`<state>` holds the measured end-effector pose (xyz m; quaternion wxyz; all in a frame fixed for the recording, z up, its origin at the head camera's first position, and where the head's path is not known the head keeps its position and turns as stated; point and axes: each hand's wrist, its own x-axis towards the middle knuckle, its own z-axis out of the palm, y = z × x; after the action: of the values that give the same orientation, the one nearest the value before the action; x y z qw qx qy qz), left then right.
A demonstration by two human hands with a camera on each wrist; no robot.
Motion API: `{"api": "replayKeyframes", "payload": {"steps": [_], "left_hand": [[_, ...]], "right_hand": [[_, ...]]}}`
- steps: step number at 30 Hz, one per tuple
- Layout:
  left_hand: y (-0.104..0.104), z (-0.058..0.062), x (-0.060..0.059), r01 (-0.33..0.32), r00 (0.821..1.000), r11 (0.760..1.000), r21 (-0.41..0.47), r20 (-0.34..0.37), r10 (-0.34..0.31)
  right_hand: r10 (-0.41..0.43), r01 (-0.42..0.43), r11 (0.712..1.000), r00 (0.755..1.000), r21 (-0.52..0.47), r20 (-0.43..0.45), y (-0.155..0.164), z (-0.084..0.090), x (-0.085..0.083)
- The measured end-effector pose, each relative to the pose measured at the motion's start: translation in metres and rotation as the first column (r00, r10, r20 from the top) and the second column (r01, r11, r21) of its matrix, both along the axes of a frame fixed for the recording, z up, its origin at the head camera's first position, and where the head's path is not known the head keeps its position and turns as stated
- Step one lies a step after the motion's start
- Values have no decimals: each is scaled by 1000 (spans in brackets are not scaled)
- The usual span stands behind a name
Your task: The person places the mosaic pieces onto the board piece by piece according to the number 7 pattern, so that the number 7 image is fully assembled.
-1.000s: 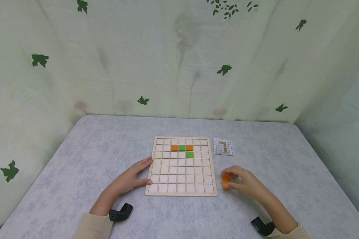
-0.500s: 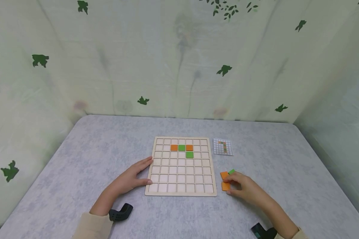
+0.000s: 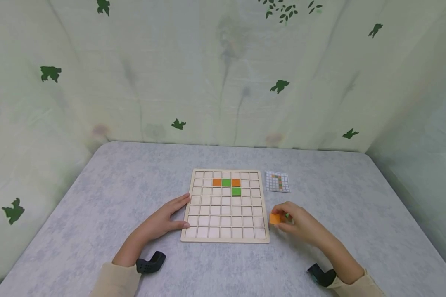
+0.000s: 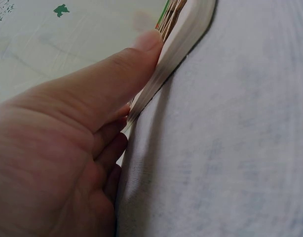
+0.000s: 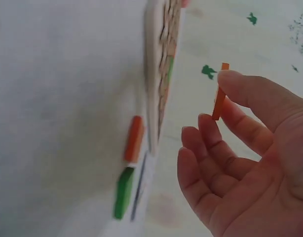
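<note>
A wooden grid board lies flat on the table, with two orange tiles and a green tile in one row. Below the right orange tile sits another green tile. My left hand rests at the board's left side, thumb and fingertips touching its edge. Just right of the board, my right hand pinches an orange tile between thumb and forefinger, raised off the table. Beneath it lie an orange tile and a green tile, mostly hidden by the hand in the head view.
A small printed card with a coloured grid pattern lies beside the board's upper right corner. The grey table meets a pale curtain with leaf prints at its back and sides. Black wrist devices are on both wrists.
My right hand has picked up an orange tile from the group beside the board and moved it slightly up and toward the board. The left hand stays in place.
</note>
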<state>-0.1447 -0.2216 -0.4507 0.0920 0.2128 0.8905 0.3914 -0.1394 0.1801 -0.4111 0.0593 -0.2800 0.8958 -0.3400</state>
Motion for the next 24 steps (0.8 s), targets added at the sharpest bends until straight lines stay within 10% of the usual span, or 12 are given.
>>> {"api": "replayKeyframes", "payload": {"steps": [10, 24], "left_hand": [[-1, 0, 0, 1, 1000, 1000, 4, -10, -1], [0, 0, 0, -3, 1000, 1000, 5, 2, 3]], "right_hand": [[-16, 4, 989, 996, -145, -87, -42, 9, -27], [-36, 32, 968, 999, -248, -15, -82, -31, -51]]}}
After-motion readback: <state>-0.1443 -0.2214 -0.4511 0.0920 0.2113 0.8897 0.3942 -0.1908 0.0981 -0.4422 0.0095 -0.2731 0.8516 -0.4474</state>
